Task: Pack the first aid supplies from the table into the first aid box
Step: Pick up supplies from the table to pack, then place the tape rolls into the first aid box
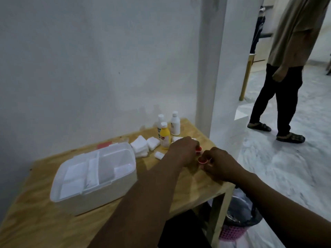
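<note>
The white first aid box (93, 178) stands open on the wooden table (35, 221), its inner tray showing several compartments. To its right my left hand (182, 149) grips a small red roll (198, 149). Just beside it my right hand (220, 164) pinches a second small red and white roll (202, 160). Behind the hands stand a yellow bottle (165, 138) and two white bottles (175, 123) (160, 122). White gauze pads (140, 146) lie in a pile between box and bottles, with one small pad (158, 155) near my left wrist.
The table stands against a white wall with a pillar (223, 86) at its right corner. A person in dark trousers (279, 97) stands on the marble floor to the right. Below the table's right edge sits a lined waste bin (240, 217). A red lid piece (103, 145) lies behind the box.
</note>
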